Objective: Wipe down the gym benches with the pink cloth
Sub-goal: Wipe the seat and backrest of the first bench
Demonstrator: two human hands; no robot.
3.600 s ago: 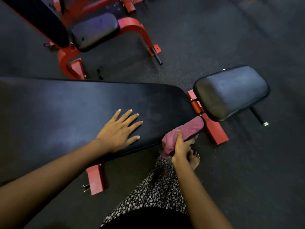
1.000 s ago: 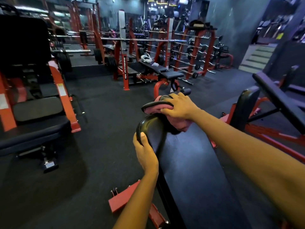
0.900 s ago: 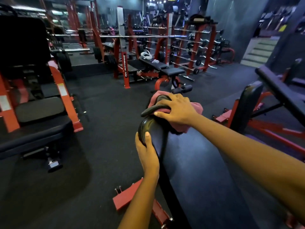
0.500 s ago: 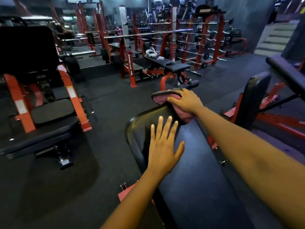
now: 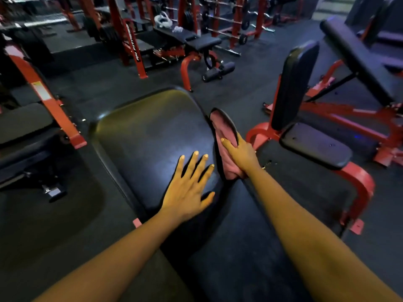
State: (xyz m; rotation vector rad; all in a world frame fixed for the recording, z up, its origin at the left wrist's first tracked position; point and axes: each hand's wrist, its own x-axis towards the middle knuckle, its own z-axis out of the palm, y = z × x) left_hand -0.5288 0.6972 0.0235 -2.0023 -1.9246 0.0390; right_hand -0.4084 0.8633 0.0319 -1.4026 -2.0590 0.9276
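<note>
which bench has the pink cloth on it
The nearest bench, the one the left hand rests on: the right hand holds the pink cloth against its right edge.

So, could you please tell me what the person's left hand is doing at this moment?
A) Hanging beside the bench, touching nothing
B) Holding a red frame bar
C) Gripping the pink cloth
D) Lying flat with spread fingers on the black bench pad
D: the left hand lies flat, fingers spread, on the black bench pad, while the right hand holds the pink cloth at the pad's right edge.
</note>
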